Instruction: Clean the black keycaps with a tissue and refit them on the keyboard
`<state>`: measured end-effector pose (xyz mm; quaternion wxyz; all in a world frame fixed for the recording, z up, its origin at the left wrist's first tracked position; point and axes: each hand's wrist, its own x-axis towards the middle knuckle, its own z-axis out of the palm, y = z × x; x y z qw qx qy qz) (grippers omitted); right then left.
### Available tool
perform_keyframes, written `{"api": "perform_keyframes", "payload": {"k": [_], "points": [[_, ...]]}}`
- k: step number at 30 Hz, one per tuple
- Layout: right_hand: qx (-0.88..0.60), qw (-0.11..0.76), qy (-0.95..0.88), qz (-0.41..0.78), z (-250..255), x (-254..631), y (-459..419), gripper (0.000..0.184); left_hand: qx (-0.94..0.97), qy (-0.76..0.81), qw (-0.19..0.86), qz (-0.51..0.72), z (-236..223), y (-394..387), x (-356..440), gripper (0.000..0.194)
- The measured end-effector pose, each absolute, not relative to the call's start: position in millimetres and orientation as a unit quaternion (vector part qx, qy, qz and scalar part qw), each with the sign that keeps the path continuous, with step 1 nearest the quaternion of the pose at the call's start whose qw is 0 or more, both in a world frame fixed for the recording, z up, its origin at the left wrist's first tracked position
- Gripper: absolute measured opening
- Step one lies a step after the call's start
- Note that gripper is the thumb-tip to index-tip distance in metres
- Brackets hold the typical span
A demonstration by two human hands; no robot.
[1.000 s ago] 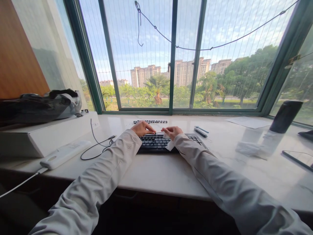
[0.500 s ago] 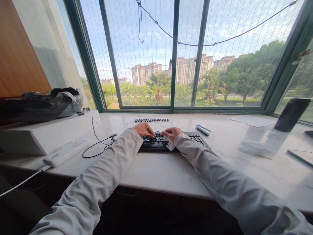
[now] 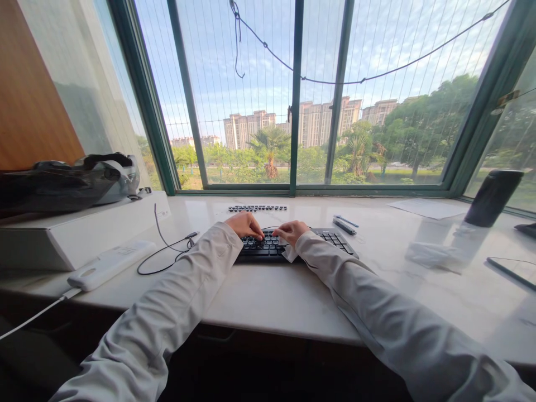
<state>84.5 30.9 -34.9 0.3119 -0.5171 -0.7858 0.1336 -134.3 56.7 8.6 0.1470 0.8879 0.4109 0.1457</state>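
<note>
A black keyboard (image 3: 268,251) lies on the marble counter in front of me, its number pad (image 3: 334,240) at the right end. Over its left part is my left hand (image 3: 246,225), with thumb and fingertips pinched together at the keys. Whatever sits between those fingertips is too small to make out. My right hand (image 3: 293,230) is over the middle of the keyboard, fingers closed, with a white tissue (image 3: 290,253) hanging below them. Behind the keyboard, several loose black keycaps (image 3: 257,208) stand in rows.
Left are a white box (image 3: 84,229) bearing a dark bag (image 3: 62,181), a white power strip (image 3: 109,265) and a black cable (image 3: 167,265). Right are pens (image 3: 345,224), paper (image 3: 429,208), a crumpled plastic bag (image 3: 435,254), a dark cylinder (image 3: 494,198) and a phone-like slab (image 3: 511,272).
The camera view has shifted slightly. Both hands stay over the keyboard in nearly the same pose, and the right fingers have edged a little toward the keys.
</note>
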Motion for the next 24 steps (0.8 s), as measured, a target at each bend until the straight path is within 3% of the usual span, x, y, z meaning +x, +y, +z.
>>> {"api": "perform_keyframes", "payload": {"k": [7,15,24], "points": [[-0.542,0.244,-0.803,0.033,-31.2,77.7,20.3,0.03,0.9,0.411,0.086,0.114,15.5,47.1,-128.2,0.019],[-0.547,0.184,-0.816,-0.034,-37.9,76.7,22.0,0.032,0.892,0.443,-0.091,0.017,24.4,21.7,-112.8,0.029],[-0.551,0.183,-0.814,-0.034,-34.6,75.8,17.3,0.03,0.876,0.471,-0.105,-0.002,25.9,14.1,-101.6,0.024]]}}
